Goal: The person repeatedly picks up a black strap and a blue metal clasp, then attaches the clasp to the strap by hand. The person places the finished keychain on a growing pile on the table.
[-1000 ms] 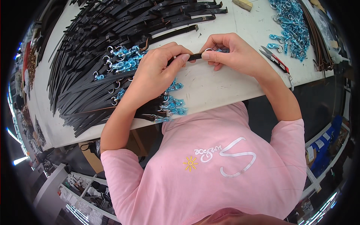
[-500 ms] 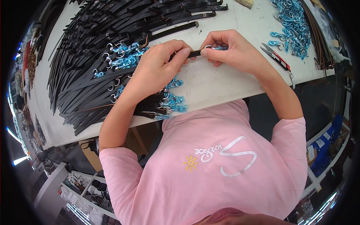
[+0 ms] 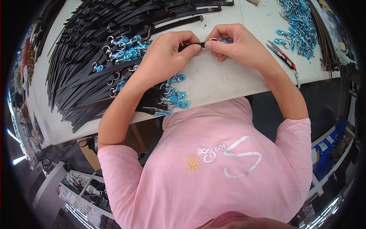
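Observation:
Between my two hands is a black strap (image 3: 200,45), held above the pale table. The fingers and thumb of my left hand (image 3: 164,51) are closed on it. My right hand (image 3: 240,45) pinches the strap's end, where a metal ring (image 3: 213,39) and a bit of blue-wrapped clasp show among the fingers; the rest of the clasp is hidden. Under and beside my left forearm lie black straps with blue-wrapped snap hooks (image 3: 173,98) at their ends. More blue-wrapped hooks (image 3: 127,49) rest just left of my left hand.
Many black straps (image 3: 87,42) cover the table's left and far side. At the right are a heap of blue-wrapped hooks (image 3: 299,28), a bundle of brown straps (image 3: 322,42) and red-handled scissors (image 3: 283,56). The table's front edge (image 3: 225,100) runs close to my body.
Both hands have shifted slightly up in the picture, still holding the strap. The strap piece between them shows narrower, turned more edge-on.

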Tool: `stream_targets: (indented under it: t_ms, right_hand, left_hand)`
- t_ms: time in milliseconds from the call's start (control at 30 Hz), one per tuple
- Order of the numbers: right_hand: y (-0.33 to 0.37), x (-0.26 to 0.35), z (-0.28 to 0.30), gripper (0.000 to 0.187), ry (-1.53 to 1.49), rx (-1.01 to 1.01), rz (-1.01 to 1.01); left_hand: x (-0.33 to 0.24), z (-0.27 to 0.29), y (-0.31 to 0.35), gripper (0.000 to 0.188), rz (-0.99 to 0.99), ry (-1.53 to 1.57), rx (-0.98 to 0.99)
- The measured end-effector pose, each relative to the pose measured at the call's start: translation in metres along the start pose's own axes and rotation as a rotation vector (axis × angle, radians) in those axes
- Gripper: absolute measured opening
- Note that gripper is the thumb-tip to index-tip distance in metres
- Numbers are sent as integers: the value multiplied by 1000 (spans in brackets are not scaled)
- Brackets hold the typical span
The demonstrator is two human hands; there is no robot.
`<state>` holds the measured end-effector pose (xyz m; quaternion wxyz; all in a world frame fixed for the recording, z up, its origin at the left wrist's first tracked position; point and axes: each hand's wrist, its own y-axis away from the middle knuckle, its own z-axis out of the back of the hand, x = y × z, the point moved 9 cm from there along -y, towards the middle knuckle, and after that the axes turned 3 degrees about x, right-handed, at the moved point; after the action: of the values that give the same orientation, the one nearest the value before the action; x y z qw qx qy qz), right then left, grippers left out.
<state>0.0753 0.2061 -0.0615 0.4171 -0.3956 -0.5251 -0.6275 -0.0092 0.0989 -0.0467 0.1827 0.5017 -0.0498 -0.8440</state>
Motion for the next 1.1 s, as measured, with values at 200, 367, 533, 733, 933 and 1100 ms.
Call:
stream_targets:
  t_ms: [200,367,533,733,933,1100]
  right_hand:
    - [-1,-4,2,25,-72,39,3]
    - [-1,-4,2,26,-92,58,-4]
    - [-2,-5,4,28,-110,83,-13]
    - [-3,-7,3,26,-136,93,3]
    - [-1,-6,3,24,-121,104,-26]
    - [-1,-7,3,24,-107,85,-44]
  left_hand:
    - [-5,2,5,20,-43,109,0]
    - [-1,6,6,23,7,90,-28]
    - [-5,7,5,24,-9,40,-35]
    - [-2,1,0,19,-49,39,-57]
    - [1,-3,0,22,38,254,43]
    - [1,-2,-1,22,28,203,37]
